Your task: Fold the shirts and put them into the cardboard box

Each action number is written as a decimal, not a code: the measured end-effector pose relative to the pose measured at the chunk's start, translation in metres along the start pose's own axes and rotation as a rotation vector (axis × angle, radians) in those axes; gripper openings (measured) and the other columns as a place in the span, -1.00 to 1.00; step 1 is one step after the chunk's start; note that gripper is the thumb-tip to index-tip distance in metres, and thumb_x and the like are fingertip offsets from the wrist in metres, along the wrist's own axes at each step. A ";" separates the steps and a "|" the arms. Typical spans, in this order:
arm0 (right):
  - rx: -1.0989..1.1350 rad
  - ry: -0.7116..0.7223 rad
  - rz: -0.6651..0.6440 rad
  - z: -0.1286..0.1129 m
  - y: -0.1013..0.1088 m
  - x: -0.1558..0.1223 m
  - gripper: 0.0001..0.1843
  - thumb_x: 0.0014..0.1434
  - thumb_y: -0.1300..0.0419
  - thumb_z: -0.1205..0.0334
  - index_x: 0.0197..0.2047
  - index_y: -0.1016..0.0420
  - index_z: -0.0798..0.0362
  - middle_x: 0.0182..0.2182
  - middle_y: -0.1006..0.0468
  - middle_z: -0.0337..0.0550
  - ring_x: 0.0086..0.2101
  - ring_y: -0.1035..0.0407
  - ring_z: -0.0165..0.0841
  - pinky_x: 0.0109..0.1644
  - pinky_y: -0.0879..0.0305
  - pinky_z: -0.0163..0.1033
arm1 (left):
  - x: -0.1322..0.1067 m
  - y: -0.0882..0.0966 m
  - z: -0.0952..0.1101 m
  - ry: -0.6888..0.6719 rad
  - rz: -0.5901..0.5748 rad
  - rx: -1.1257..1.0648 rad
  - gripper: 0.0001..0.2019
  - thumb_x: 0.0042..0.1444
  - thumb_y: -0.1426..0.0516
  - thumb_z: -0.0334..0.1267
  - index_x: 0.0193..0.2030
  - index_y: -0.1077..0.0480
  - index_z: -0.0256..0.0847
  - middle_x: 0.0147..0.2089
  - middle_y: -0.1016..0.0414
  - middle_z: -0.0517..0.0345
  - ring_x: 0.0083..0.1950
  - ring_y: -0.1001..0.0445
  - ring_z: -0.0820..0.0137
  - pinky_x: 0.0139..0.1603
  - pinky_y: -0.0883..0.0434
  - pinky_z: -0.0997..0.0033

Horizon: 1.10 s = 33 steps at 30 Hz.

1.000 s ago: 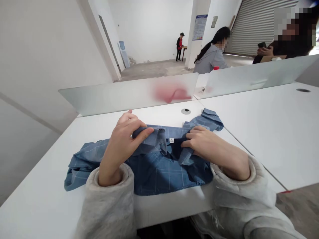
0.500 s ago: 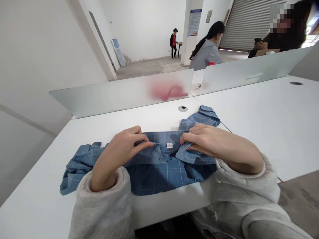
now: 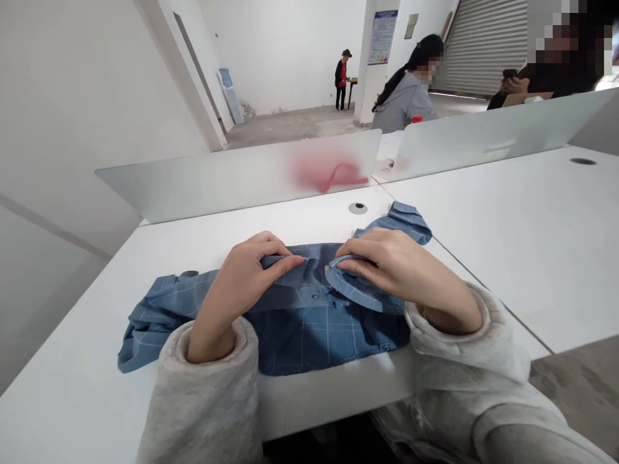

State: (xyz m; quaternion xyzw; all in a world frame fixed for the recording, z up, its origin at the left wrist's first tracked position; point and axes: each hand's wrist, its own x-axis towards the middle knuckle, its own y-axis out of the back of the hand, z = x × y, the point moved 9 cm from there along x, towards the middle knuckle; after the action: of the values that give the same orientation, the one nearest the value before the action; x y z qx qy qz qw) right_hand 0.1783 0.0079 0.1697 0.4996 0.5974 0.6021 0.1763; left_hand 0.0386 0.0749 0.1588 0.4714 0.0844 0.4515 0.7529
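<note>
A blue checked shirt [image 3: 304, 341] lies on the white table in front of me, its collar toward the far side and its sleeves spread out left and right. My left hand [image 3: 256, 270] pinches the left side of the collar opening between thumb and fingers. On the other side, my right hand [image 3: 382, 261] grips the right front edge by the collar, lifting a curved fold of cloth. The two hands are a short way apart. Most of the neck label is hidden behind the right hand's fold.
A frosted divider [image 3: 232, 177] runs along the table's [image 3: 507, 258] back, with a blurred red shape behind it. A round cable hole [image 3: 358, 208] sits beyond the shirt. Other people sit past the divider, one holding a phone; another person [image 3: 342, 80] stands farther back.
My right hand has moved left with the cloth, closer to my left hand, and now covers most of the neck label. The left hand has shifted slightly up and right, still pinching the collar.
</note>
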 end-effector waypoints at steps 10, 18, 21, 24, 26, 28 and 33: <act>0.194 -0.037 0.041 -0.009 0.006 0.001 -0.75 0.30 -0.02 0.10 -0.17 -0.48 0.00 -0.45 -0.54 -0.24 -0.46 -0.38 -0.42 -0.33 -0.15 -0.33 | -0.009 0.017 0.013 -0.013 0.187 -0.106 -0.74 0.06 -0.18 -0.01 -0.45 -0.49 -0.14 -0.27 -0.49 0.18 -0.20 -0.43 0.37 -0.18 -0.39 0.39; -0.066 0.041 0.090 -0.010 0.010 0.000 -0.72 0.33 0.04 0.21 -0.14 -0.47 0.10 -0.36 -0.52 -0.08 -0.31 -0.33 -0.31 -0.20 -0.14 -0.22 | -0.007 0.019 0.000 0.083 0.300 -0.134 -0.80 0.02 -0.21 -0.03 -0.33 -0.49 -0.10 -0.33 -0.54 0.24 -0.31 -0.47 0.40 -0.26 -0.43 0.43; -0.250 0.089 0.031 -0.013 0.002 -0.007 -0.74 0.31 0.02 0.33 -0.06 -0.46 0.10 -0.39 -0.51 -0.11 -0.31 -0.30 -0.30 -0.15 -0.08 -0.19 | -0.008 0.021 0.003 0.045 0.364 -0.125 -0.82 0.02 -0.23 -0.07 -0.26 -0.51 -0.05 -0.25 -0.56 0.24 -0.24 -0.49 0.38 -0.22 -0.44 0.44; -0.371 0.139 -0.079 -0.013 -0.014 -0.013 -0.83 0.23 -0.08 0.39 -0.20 -0.50 0.06 -0.45 -0.50 -0.15 -0.36 -0.27 -0.32 -0.17 -0.02 -0.19 | -0.009 0.021 0.005 0.018 0.403 -0.116 -0.83 0.03 -0.23 -0.09 -0.24 -0.51 -0.04 -0.23 -0.57 0.24 -0.20 -0.51 0.37 -0.19 -0.45 0.43; -0.402 0.140 -0.143 -0.010 -0.022 -0.015 -0.87 0.18 -0.13 0.40 -0.35 -0.48 0.06 -0.51 -0.47 -0.18 -0.41 -0.25 -0.34 -0.22 0.00 -0.19 | -0.010 0.021 0.006 0.005 0.421 -0.115 -0.83 0.02 -0.24 -0.11 -0.24 -0.51 -0.04 -0.22 -0.57 0.25 -0.18 -0.51 0.37 -0.17 -0.45 0.43; -0.404 0.125 -0.160 -0.008 -0.022 -0.015 -0.83 0.18 -0.13 0.39 -0.44 -0.45 0.07 -0.55 -0.44 -0.19 -0.45 -0.24 -0.36 -0.25 0.01 -0.20 | -0.011 0.020 0.009 -0.009 0.436 -0.111 -0.84 0.02 -0.24 -0.13 -0.24 -0.51 -0.05 -0.22 -0.57 0.25 -0.17 -0.51 0.38 -0.16 -0.44 0.44; -0.172 0.124 0.019 -0.024 0.017 -0.012 -0.74 0.32 0.00 0.22 -0.30 -0.48 0.07 -0.43 -0.49 -0.12 -0.35 -0.29 -0.33 -0.19 -0.11 -0.20 | -0.014 0.022 0.018 -0.041 0.520 -0.104 -0.88 0.05 -0.24 -0.19 -0.25 -0.50 -0.07 -0.24 -0.57 0.27 -0.19 -0.51 0.43 -0.16 -0.43 0.46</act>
State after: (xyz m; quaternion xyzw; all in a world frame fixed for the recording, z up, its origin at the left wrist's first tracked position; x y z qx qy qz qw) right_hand 0.1706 -0.0188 0.1855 0.4501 0.5483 0.6825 0.1758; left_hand 0.0270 0.0561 0.1814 0.4470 -0.0783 0.6238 0.6363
